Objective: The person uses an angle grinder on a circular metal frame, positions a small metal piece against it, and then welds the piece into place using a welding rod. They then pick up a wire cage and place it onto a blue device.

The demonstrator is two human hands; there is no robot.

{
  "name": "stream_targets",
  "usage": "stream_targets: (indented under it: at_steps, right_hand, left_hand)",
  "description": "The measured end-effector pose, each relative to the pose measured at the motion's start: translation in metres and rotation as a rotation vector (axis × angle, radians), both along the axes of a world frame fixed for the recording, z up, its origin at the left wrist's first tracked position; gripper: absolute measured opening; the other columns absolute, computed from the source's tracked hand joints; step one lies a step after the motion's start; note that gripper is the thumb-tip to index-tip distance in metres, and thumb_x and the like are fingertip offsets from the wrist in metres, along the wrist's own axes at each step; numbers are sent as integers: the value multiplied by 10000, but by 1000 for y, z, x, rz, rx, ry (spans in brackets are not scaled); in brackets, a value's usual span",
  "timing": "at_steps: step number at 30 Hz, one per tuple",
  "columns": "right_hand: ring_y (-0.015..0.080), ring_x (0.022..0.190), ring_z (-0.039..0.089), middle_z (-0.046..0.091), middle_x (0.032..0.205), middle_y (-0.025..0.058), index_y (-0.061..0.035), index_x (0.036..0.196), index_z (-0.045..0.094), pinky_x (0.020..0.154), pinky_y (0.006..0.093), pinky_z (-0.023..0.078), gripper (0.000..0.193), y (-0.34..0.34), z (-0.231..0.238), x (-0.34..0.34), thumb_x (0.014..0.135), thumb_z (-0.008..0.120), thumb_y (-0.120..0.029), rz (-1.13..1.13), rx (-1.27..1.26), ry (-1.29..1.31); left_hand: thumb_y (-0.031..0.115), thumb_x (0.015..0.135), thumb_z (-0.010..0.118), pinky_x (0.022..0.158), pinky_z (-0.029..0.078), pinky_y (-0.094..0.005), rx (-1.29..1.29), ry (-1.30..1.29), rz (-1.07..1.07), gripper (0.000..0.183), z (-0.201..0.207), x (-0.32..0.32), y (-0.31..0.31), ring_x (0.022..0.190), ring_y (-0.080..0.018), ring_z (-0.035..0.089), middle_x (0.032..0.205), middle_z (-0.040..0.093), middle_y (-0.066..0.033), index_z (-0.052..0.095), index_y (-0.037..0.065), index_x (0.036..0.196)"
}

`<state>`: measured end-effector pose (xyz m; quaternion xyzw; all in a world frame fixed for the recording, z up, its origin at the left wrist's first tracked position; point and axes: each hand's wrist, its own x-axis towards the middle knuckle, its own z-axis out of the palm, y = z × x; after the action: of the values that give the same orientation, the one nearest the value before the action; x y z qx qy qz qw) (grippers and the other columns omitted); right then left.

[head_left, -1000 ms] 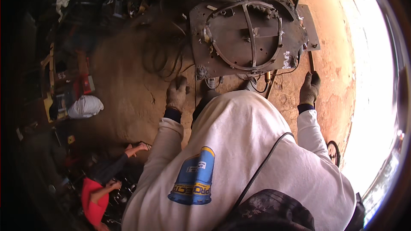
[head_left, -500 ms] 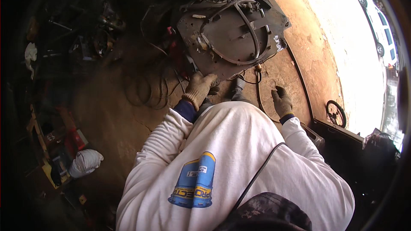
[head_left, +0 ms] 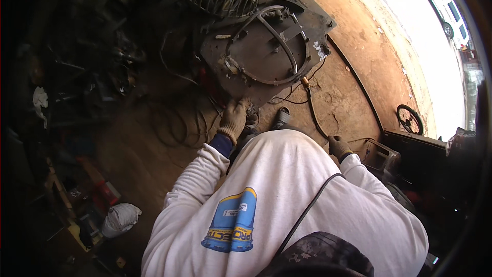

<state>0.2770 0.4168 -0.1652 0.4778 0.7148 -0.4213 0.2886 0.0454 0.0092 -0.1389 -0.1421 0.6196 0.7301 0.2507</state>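
Worn brown floor [head_left: 353,113], dim clutter left of both hands. L hand [head_left: 233,119], fingers bent, at near corner of metal plate [head_left: 253,54] ahead, prob. bracing; can't tell if gripping. R hand [head_left: 338,147] curled where dark hose [head_left: 311,113] reaches it; grasp unclear.

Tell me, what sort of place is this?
Probably a metalworking or repair workshop, open to the outdoors on one side. A scuffed metal table bears a curved metal frame, a dark cable or hose runs over the floor, and the left hand is gloved.
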Motion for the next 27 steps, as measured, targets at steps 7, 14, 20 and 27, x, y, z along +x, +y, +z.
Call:
stream_targets:
  at_steps: [7, 14, 20, 27]
  right_hand:
    - [193, 676, 636, 669, 826, 104, 51, 1163, 655, 588, 343, 513, 536, 11, -1, -73, 978, 560, -443, 117, -67, 106]
    - [227, 696, 672, 702, 846, 135, 44, 1218, 653, 653, 379, 521, 615, 17, 3, -121, 934, 594, -498, 211, -68, 145]
    - [211, 675, 652, 682, 827, 120, 44, 1230, 640, 612, 363, 519, 605, 27, -1, -130, 933, 611, -482, 199, -153, 152]
    - [211, 719, 662, 693, 830, 126, 25, 1221, 666, 639, 381, 520, 513, 71, -40, -120, 976, 537, -406, 362, -101, 2]
  left_hand:
    - [398, 1057, 476, 859, 550, -333, -236, 113, 61, 473, -3, 6, 2, 1011, -227, 676, 1179, 681, -137, 585, -11, 1267]
    - [409, 1057, 484, 1016, 469, -326, -246, -38, 322, 524, 64, 11, 35, 1178, -257, 606, 1266, 653, -149, 553, -41, 1318]
    - [482, 1011, 532, 1063, 434, -404, -830, 205, 289, 593, 91, 25, 14, 1237, -351, 569, 1358, 594, -215, 587, -22, 1320]
    - [336, 952, 597, 1063, 421, -505, -1463, 932, -354, 487, 114, 39, 44, 1322, -365, 494, 1416, 539, -182, 581, 73, 1362]
